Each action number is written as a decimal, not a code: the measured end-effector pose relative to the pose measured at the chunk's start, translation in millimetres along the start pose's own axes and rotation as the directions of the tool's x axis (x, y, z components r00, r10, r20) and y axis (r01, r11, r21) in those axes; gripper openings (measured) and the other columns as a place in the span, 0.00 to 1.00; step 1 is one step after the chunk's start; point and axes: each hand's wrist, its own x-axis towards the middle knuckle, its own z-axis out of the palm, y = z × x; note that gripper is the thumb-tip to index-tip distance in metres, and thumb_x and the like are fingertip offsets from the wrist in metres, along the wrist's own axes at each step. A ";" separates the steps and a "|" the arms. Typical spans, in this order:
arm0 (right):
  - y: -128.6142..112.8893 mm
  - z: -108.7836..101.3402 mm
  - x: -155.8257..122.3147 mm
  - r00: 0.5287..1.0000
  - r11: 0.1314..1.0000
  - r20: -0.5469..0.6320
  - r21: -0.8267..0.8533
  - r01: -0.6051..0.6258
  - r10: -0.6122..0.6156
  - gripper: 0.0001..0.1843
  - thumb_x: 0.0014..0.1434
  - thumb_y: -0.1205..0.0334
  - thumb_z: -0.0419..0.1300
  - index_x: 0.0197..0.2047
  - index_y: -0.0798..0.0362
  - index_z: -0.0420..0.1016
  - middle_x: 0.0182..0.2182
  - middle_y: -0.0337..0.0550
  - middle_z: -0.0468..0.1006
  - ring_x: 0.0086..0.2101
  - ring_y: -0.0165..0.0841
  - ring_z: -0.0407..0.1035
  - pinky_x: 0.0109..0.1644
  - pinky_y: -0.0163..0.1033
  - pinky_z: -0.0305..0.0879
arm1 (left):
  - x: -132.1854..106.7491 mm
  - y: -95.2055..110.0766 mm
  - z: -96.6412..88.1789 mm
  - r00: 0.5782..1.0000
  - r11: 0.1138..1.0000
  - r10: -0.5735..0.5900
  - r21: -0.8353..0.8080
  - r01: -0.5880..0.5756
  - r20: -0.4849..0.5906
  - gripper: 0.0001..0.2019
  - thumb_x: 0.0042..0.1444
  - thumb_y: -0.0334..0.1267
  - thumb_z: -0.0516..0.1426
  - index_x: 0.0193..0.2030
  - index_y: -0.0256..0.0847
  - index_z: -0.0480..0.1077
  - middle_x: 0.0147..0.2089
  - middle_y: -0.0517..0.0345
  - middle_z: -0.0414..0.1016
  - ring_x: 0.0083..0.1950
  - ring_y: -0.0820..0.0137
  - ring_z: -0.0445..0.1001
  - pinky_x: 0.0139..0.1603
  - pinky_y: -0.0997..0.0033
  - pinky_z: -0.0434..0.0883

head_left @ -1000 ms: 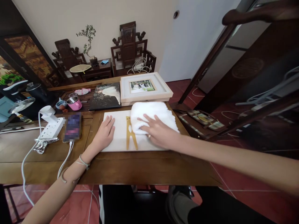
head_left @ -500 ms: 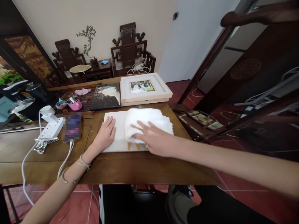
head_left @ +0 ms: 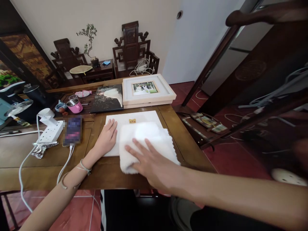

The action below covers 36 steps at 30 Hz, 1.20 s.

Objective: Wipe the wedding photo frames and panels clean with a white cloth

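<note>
Left hand point(head_left: 107, 140): open, flat on board point(head_left: 145, 116); right hand point(head_left: 149, 162): spread open on white cloth point(head_left: 154, 135)

Soft indoor light; the folded, fluffy white cloth point(head_left: 145, 132) washes out in glare on top; shadow dims the dark brown wooden panel point(head_left: 243, 78) at right; the rounded white object point(head_left: 288, 177) near that edge is blurred; coarse pixels cover the rectangular purple-and-pink phone point(head_left: 72, 131); wide-lens distortion stretches the edges.

Right hand point(head_left: 149, 162) on cloth point(head_left: 146, 133), board point(head_left: 146, 117) partly under cloth, left hand point(head_left: 107, 138) on board, left of the grip, phone point(head_left: 72, 131) then power strip point(head_left: 51, 132) farther left, picture frame point(head_left: 149, 97) behind the grip, table point(head_left: 106, 176) beneath.
</note>
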 end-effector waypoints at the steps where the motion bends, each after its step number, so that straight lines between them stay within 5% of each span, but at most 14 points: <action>1: -5.2 2.3 -3.8 0.999 0.999 0.012 0.013 0.033 -0.033 0.29 0.50 0.70 0.64 0.57 0.56 0.73 0.71 0.60 0.42 0.66 0.65 0.29 0.64 0.75 0.35 | -0.1 0.3 -0.2 1.000 1.000 0.001 0.001 -0.001 0.001 0.24 0.67 0.37 0.43 0.66 0.32 0.59 0.72 0.38 0.54 0.74 0.55 0.46 0.70 0.44 0.52; 5: 0.7 1.8 -4.8 0.997 0.997 -0.019 0.025 0.073 -0.073 0.27 0.52 0.73 0.59 0.57 0.55 0.74 0.70 0.57 0.48 0.67 0.61 0.34 0.65 0.73 0.39 | -0.3 2.1 -1.1 1.000 1.000 -0.009 0.005 0.009 0.011 0.24 0.66 0.36 0.42 0.66 0.30 0.59 0.72 0.37 0.53 0.74 0.54 0.46 0.70 0.43 0.52; 15: 80.8 -28.0 54.0 0.978 0.989 -0.186 -0.092 -0.114 0.095 0.35 0.53 0.80 0.50 0.65 0.58 0.63 0.70 0.53 0.50 0.68 0.54 0.39 0.65 0.67 0.48 | 0.6 5.6 -4.6 0.997 0.999 -0.048 0.004 0.048 0.056 0.25 0.66 0.38 0.42 0.67 0.29 0.58 0.72 0.36 0.52 0.75 0.53 0.45 0.71 0.44 0.49; 21: 42.7 -26.6 54.7 0.976 0.970 -0.081 -0.118 -0.213 0.204 0.35 0.54 0.78 0.54 0.66 0.58 0.62 0.71 0.59 0.45 0.67 0.62 0.35 0.64 0.72 0.43 | 0.9 4.7 -4.2 0.998 0.999 -0.044 -0.006 0.044 0.054 0.25 0.66 0.38 0.42 0.67 0.31 0.58 0.72 0.38 0.52 0.75 0.54 0.45 0.71 0.44 0.50; 28: -21.8 -12.9 14.6 0.991 0.999 0.131 -0.054 0.000 0.007 0.35 0.51 0.64 0.66 0.62 0.55 0.68 0.71 0.60 0.42 0.66 0.66 0.31 0.64 0.75 0.38 | -0.2 2.5 -4.5 0.999 1.000 -0.027 -0.011 0.028 0.041 0.24 0.66 0.36 0.42 0.67 0.33 0.58 0.72 0.40 0.53 0.75 0.56 0.45 0.71 0.45 0.51; 31: -16.6 -15.6 11.0 0.995 1.000 0.102 -0.025 -0.003 0.005 0.30 0.54 0.69 0.61 0.61 0.54 0.69 0.71 0.57 0.45 0.67 0.62 0.33 0.65 0.72 0.39 | -0.4 2.7 -5.2 0.998 0.999 -0.032 0.002 0.032 0.057 0.25 0.66 0.36 0.42 0.67 0.32 0.57 0.72 0.38 0.52 0.75 0.55 0.45 0.71 0.44 0.51; 36: 29.5 -26.4 38.1 0.990 0.991 -0.048 -0.029 -0.131 0.129 0.34 0.54 0.79 0.51 0.64 0.55 0.65 0.70 0.53 0.48 0.68 0.54 0.35 0.67 0.67 0.42 | -0.4 3.4 -4.5 0.997 0.999 -0.038 0.017 0.037 0.065 0.25 0.66 0.36 0.41 0.67 0.29 0.57 0.72 0.36 0.51 0.75 0.54 0.45 0.71 0.44 0.50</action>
